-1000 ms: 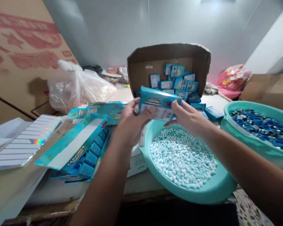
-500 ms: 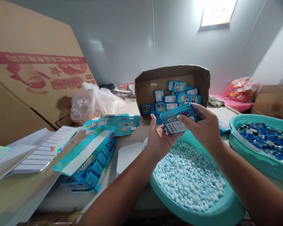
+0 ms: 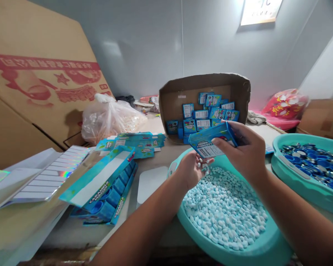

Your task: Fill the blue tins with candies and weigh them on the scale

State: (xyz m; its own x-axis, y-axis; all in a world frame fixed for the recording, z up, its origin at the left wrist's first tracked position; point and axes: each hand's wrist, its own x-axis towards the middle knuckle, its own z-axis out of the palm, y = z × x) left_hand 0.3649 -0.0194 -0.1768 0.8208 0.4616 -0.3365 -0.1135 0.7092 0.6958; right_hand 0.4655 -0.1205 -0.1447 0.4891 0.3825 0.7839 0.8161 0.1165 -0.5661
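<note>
My right hand (image 3: 245,147) grips a small blue candy box (image 3: 211,142), thumb on the printed front and fingers behind it. The box is tilted above the teal basin (image 3: 269,245), which holds a heap of pale blue and white candies (image 3: 224,210). Below the box's lower left corner, my left hand (image 3: 192,170) is cupped with its fingers curled around several loose candies (image 3: 201,164). Some of these sit at the fingertips, over the heap. Whether the box has candies inside cannot be seen.
Behind the basin, a cardboard carton (image 3: 205,83) on its side holds several filled boxes. A display box (image 3: 100,184) of blue containers and flat box blanks (image 3: 138,144) lie left. At right stands another teal basin (image 3: 296,181) with blue caps. A large carton (image 3: 41,85) stands left.
My left hand has dropped away from under the box, its fingers curling around loose candies. My right hand still holds the box, now tilted slightly differently. The view has shifted slightly.
</note>
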